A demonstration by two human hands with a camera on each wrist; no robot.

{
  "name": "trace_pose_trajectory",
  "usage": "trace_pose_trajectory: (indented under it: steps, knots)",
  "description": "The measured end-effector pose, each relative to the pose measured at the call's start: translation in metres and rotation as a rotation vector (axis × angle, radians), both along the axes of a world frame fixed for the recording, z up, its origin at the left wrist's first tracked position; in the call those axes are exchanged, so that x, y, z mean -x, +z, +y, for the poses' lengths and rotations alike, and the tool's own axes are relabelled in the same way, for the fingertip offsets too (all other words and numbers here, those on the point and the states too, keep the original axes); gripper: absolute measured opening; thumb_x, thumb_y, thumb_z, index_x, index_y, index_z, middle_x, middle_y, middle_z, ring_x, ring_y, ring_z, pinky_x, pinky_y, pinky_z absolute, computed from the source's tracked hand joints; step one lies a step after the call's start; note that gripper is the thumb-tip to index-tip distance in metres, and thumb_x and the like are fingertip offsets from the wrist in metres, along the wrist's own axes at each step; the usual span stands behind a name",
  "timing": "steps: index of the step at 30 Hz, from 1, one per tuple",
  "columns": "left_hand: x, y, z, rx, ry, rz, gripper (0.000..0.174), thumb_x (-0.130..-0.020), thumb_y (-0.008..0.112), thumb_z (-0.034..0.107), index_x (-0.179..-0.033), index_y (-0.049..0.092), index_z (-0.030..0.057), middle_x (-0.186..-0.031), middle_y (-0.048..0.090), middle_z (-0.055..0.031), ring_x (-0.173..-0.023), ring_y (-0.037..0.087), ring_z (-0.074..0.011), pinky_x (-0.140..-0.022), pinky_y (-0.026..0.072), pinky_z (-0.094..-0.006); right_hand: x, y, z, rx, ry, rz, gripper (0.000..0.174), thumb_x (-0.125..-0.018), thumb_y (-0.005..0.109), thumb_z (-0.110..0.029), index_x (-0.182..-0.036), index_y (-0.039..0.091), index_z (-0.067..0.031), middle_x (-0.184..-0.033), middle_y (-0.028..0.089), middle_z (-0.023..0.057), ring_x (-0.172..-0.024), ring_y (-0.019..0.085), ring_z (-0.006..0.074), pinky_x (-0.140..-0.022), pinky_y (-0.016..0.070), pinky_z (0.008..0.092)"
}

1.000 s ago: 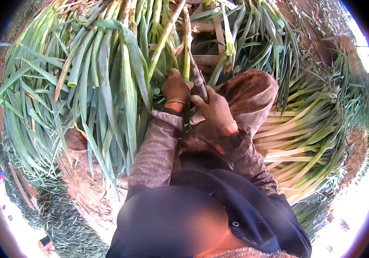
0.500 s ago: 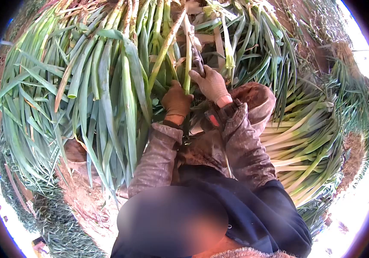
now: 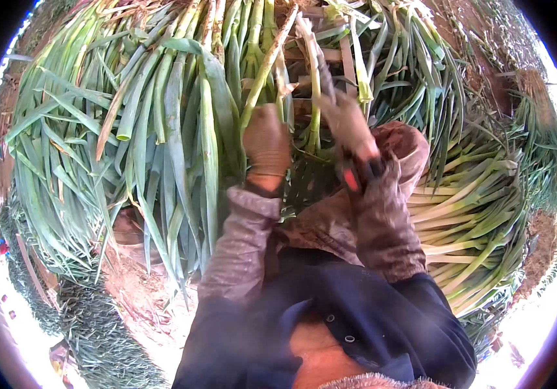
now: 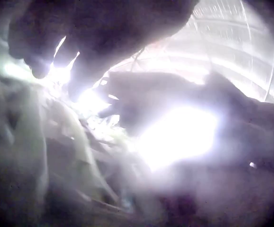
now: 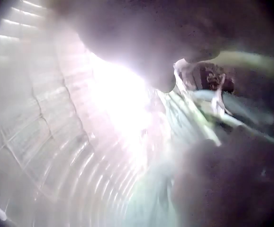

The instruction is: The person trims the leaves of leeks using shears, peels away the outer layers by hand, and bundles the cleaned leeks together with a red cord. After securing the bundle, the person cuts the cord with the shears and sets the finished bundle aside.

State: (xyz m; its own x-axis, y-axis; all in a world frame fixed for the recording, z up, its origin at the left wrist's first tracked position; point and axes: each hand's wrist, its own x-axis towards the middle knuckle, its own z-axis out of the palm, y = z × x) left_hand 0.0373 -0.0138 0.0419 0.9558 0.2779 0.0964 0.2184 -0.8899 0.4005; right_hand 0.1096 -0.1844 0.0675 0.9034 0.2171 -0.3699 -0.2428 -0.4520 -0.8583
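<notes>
Both hands are in gloves. My right hand, blurred by motion, grips a slender dark tool that points up and away. A leek with a peeled, pale upper part stands just left of that hand, and its green lower end hangs between the two hands. My left hand has its fingers curled, close to a yellow-green leek stalk; I cannot tell whether it holds a stalk. In the left wrist view, a dark hand overlaps the leek leaves. Glare washes out much of both wrist views.
A thick heap of leeks with drooping leaves lies at front and left. Cleaned leeks with white stems are stacked at the right. A wooden crate slat shows behind the hands. The person's knee is raised beside the right hand.
The right hand first moves up along the leek, then shifts right with the tool, away from the left hand. The pale leek shifts right; the gap between the hands widens. The view shifts slightly.
</notes>
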Motion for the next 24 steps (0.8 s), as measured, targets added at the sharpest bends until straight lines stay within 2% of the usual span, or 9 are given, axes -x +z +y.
trace_pose_trajectory:
  steps: [1,2,4,7,10,12,13,18,24]
  knots:
    - [0.007,0.009,0.019,-0.070,0.043,0.026,0.046,-0.082,0.078,0.023,-0.117,0.053,0.0065,-0.110,0.063,-0.0155,-0.090,0.069,-0.0369,-0.073,0.0555,-0.0478,0.026,-0.001,0.002,-0.009,0.048,-0.009,0.052,-0.096,0.068,-0.038,-0.129,0.060,0.0019,-0.086,0.071,0.0113,-0.071,0.066,0.0169,-0.060,0.0521,0.0320]
    - [0.009,-0.005,0.037,-0.134,0.055,0.071,0.048,-0.081,0.079,0.024,-0.118,0.053,0.0068,-0.115,0.061,-0.0153,-0.092,0.069,-0.0362,-0.073,0.0563,-0.0466,0.055,0.001,0.004,-0.033,0.090,-0.037,0.052,-0.095,0.069,-0.041,-0.126,0.061,-0.0005,-0.087,0.072,0.0133,-0.074,0.068,0.0188,-0.066,0.0546,0.0333]
    - [0.019,-0.019,0.061,-0.294,-0.052,0.179,0.051,-0.079,0.080,0.031,-0.113,0.052,0.0062,-0.101,0.064,-0.0141,-0.085,0.071,-0.0314,-0.068,0.0572,-0.0417,0.095,0.023,0.012,0.037,0.161,0.107,0.048,-0.091,0.069,-0.040,-0.123,0.061,-0.0049,-0.089,0.070,0.0188,-0.079,0.070,0.0289,-0.075,0.0553,0.0389]
    - [0.012,-0.020,0.071,-0.299,-0.012,0.445,0.049,-0.080,0.078,0.037,-0.111,0.055,0.0058,-0.092,0.069,-0.0171,-0.085,0.072,-0.0343,-0.070,0.0574,-0.0445,0.136,0.005,0.012,-0.061,0.121,0.038,0.047,-0.090,0.067,-0.034,-0.125,0.058,-0.0038,-0.090,0.068,0.0205,-0.082,0.069,0.0308,-0.078,0.0539,0.0392]
    - [0.007,-0.019,0.074,-0.151,0.004,0.442,0.042,-0.083,0.074,0.038,-0.104,0.059,0.0039,-0.085,0.071,-0.0207,-0.084,0.071,-0.0377,-0.072,0.0559,-0.0479,0.151,0.020,0.006,-0.036,0.110,0.056,0.048,-0.090,0.067,-0.032,-0.127,0.057,-0.0046,-0.090,0.067,0.0210,-0.082,0.069,0.0320,-0.078,0.0530,0.0397]
    - [0.016,-0.022,0.071,0.378,-0.056,0.312,0.040,-0.081,0.075,0.038,-0.095,0.063,0.0028,-0.089,0.070,-0.0231,-0.086,0.068,-0.0426,-0.075,0.0529,-0.0493,0.162,0.039,-0.001,-0.032,0.089,0.094,0.047,-0.090,0.067,-0.031,-0.128,0.057,-0.0056,-0.087,0.067,0.0212,-0.081,0.069,0.0343,-0.076,0.0528,0.0407]
    - [0.021,-0.019,0.058,0.392,-0.054,0.301,0.040,-0.081,0.075,0.038,-0.093,0.063,0.0022,-0.088,0.070,-0.0232,-0.086,0.068,-0.0426,-0.075,0.0526,-0.0492,0.167,0.052,-0.004,-0.058,0.069,0.262,0.048,-0.089,0.066,-0.029,-0.130,0.056,-0.0057,-0.085,0.067,0.0238,-0.084,0.069,0.0400,-0.077,0.0532,0.0430]
    - [0.025,-0.026,0.024,0.522,-0.063,0.276,0.042,-0.082,0.076,0.040,-0.087,0.063,0.0008,-0.084,0.069,-0.0233,-0.084,0.067,-0.0432,-0.072,0.0515,-0.0496,0.196,0.047,-0.030,0.149,0.138,0.070,0.048,-0.086,0.066,-0.025,-0.129,0.057,-0.0052,-0.090,0.067,0.0285,-0.091,0.068,0.0441,-0.079,0.0532,0.0469]
    - [0.021,-0.035,0.021,0.325,-0.104,0.189,0.040,-0.087,0.070,0.038,-0.086,0.064,-0.0015,-0.081,0.067,-0.0257,-0.081,0.066,-0.0452,-0.070,0.0507,-0.0511,0.193,0.032,-0.030,0.120,0.120,0.105,0.047,-0.084,0.064,-0.022,-0.128,0.058,-0.0052,-0.090,0.066,0.0299,-0.091,0.066,0.0471,-0.079,0.0526,0.0487]
